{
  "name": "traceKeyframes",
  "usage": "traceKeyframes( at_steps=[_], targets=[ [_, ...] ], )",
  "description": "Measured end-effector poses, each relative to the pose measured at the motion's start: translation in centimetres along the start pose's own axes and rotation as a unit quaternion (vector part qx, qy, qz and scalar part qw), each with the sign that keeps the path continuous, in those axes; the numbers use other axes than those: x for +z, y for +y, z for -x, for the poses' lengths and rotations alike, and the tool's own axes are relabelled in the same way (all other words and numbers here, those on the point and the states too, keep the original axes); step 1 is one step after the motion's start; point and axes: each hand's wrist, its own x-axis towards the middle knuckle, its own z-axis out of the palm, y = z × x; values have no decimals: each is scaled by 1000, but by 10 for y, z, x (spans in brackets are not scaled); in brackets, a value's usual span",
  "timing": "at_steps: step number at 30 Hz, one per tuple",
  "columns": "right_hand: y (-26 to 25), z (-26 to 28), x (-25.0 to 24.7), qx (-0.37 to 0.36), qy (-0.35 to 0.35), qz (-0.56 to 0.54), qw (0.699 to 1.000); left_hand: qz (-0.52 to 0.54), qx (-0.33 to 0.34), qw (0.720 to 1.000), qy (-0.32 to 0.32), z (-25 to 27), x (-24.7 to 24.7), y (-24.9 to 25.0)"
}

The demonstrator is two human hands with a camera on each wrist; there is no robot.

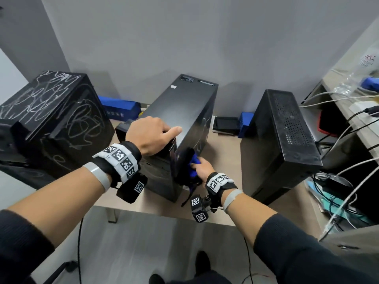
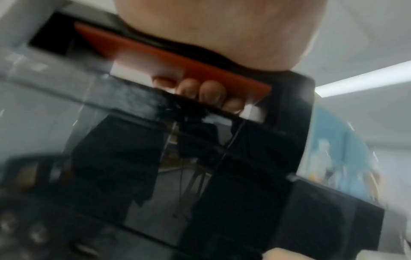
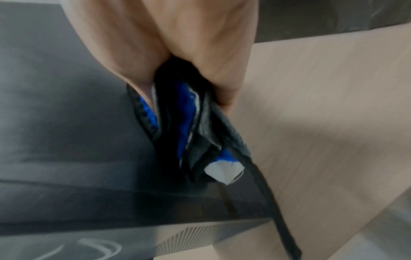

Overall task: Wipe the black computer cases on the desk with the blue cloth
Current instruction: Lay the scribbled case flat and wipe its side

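Standing on the counter (image 1: 223, 158) are three black cases: the left case (image 1: 51, 119) covered in white scribbles, the middle case (image 1: 180, 119) and the right case (image 1: 281, 144). The left hand (image 1: 151, 136) has its grip clenched over the middle case's front top edge, fingers hooked into a recess. The right hand (image 1: 202, 168) grasps the bunched blue cloth (image 1: 193, 167), pressed to the middle case's right side near the front corner. Risk: a hard sideways rub could tip or slide this tall case if the steadying hand slackens, and the cloth's dangling black strap may snag. No containers with visible contents.
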Motion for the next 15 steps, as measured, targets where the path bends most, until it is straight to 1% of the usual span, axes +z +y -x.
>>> traceKeyframes(
  at_steps=[1, 3, 6, 8, 10, 12, 13, 15],
  targets=[
    [4, 4, -4, -4, -2, -3, 1000, 7, -18, 1000, 1, -1, 0, 3],
    [17, 9, -16, 5, -2, -4, 1000, 19, -32, 999, 13, -2, -1, 13],
    [49, 9, -35, 49, 14, 32, 998, 55, -50, 996, 50, -10, -10, 28],
    [67, 5, -51, 93, 48, 39, 994, 83, -79, 991, 67, -19, -19, 32],
    [78, 3, -65, 111, 82, 54, 989, 136, -113, 981, 82, -24, -29, 27],
    [82, 4, -75, 131, 106, 77, 983, 220, -154, 958, 100, -24, -33, 17],
    [83, 4, -80, 142, 128, 76, 979, 273, -174, 940, 105, -23, -31, 7],
    [77, 6, -93, 165, 182, 73, 967, 385, -206, 893, 109, -16, -19, -13]
  ],
)
